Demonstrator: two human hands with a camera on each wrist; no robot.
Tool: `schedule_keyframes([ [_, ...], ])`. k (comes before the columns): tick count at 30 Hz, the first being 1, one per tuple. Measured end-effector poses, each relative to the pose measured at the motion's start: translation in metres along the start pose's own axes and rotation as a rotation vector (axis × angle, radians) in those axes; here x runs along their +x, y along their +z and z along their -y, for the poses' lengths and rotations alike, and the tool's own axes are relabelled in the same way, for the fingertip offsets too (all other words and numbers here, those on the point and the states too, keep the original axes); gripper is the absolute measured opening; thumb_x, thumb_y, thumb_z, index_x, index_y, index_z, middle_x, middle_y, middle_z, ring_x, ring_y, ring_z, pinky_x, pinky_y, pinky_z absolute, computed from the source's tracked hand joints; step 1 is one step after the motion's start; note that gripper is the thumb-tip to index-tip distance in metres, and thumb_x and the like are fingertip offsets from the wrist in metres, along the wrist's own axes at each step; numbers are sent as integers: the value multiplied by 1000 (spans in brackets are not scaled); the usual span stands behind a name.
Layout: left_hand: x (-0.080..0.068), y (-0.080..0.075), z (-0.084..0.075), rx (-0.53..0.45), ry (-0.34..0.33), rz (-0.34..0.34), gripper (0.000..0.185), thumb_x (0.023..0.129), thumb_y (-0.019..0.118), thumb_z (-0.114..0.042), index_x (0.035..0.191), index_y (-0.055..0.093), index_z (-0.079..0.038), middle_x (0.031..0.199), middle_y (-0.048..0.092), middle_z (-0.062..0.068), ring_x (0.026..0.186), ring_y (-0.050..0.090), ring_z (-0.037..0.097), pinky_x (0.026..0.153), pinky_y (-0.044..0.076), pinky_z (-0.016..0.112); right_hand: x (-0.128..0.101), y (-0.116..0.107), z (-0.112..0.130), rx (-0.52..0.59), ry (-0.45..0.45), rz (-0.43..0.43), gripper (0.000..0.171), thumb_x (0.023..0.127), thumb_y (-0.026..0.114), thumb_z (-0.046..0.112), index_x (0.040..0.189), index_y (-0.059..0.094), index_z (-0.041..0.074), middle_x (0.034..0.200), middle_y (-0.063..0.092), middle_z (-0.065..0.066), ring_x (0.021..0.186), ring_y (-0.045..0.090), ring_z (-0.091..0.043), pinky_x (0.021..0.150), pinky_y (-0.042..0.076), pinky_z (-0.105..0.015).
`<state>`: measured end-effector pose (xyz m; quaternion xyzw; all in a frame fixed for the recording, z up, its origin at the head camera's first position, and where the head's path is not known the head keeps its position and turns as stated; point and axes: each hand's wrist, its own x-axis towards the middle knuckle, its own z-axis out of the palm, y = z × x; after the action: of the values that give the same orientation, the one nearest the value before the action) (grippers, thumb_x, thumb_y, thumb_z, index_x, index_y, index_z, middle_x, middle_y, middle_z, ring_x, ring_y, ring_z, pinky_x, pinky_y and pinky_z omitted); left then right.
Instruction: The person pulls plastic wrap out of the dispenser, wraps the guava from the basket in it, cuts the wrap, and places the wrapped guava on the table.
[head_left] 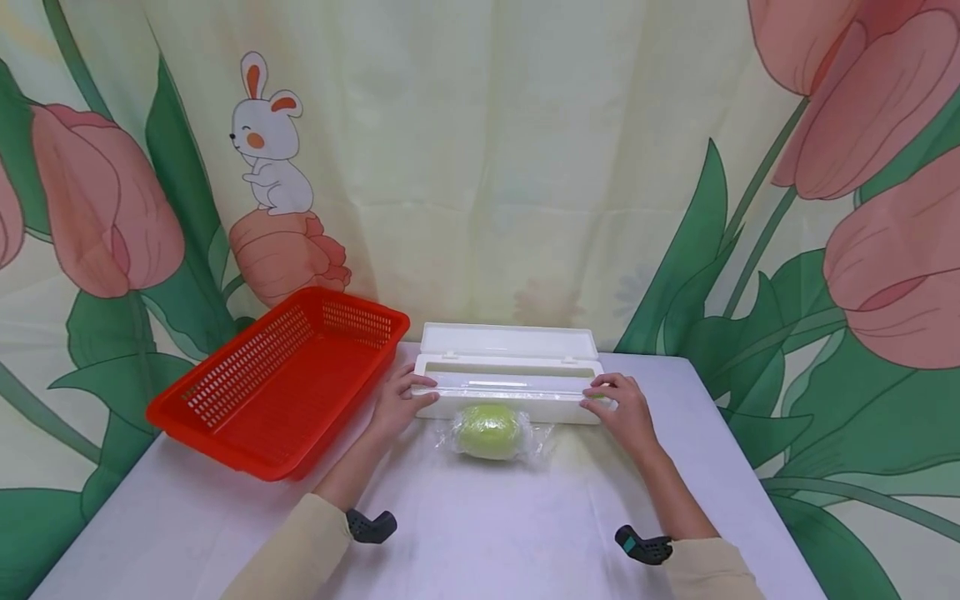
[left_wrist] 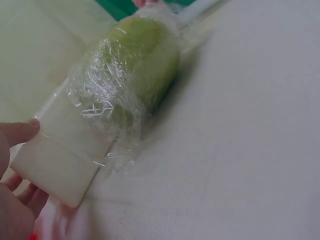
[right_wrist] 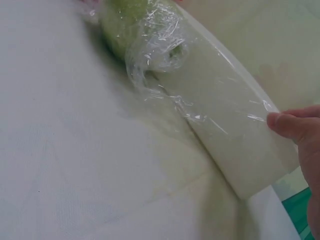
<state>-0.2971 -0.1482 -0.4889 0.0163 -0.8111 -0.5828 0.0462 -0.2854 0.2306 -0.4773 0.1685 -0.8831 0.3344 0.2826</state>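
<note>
A white cling film dispenser box [head_left: 510, 408] lies across the table with its lid [head_left: 507, 342] tipped back. At its front edge is a strip of clear cling film [head_left: 510, 393]. My left hand [head_left: 397, 403] pinches the film at the box's left end; in the left wrist view its thumb [left_wrist: 22, 131] is at the box's top edge. At the right end, my right hand [head_left: 624, 412] pinches the film between thumb and index finger. Right in front of the box rests a green, rounded fruit or vegetable [head_left: 489, 432] wrapped in crinkled film, its loose ends sticking out sideways.
A red plastic basket [head_left: 288, 467] with slotted sides stands at the left of the table, close to my left forearm. White cloth covers the table [head_left: 495, 533]. Behind it hangs a curtain [head_left: 480, 167] printed with tulips and a rabbit.
</note>
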Motion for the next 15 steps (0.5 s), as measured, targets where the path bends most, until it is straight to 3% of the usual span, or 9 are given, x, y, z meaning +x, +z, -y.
schedule_keyframes([
  [9, -6, 4, 0, -27, 103, -77, 13, 74, 75, -23, 83, 74, -14, 142, 39, 4, 132, 31, 27, 101, 39, 50, 1, -1, 12, 11, -35, -19, 12, 66, 79, 6, 75, 73, 9, 91, 64, -6, 89, 49, -18, 73, 38, -23],
  [12, -12, 5, -5, 24, 196, -108, 7, 73, 76, -23, 79, 74, -19, 145, 33, 5, 134, 27, 26, 107, 28, 54, 1, -1, 22, 40, 14, 15, 9, 70, 78, 11, 77, 71, 12, 91, 64, -2, 90, 52, -14, 73, 43, -20],
  [15, -20, 7, -12, 122, 313, -149, 5, 72, 78, -22, 74, 74, -24, 140, 38, 5, 131, 28, 23, 107, 24, 54, -1, 0, 34, 106, 79, 83, 7, 75, 74, 15, 79, 69, 16, 87, 64, 3, 83, 55, -9, 69, 48, -19],
])
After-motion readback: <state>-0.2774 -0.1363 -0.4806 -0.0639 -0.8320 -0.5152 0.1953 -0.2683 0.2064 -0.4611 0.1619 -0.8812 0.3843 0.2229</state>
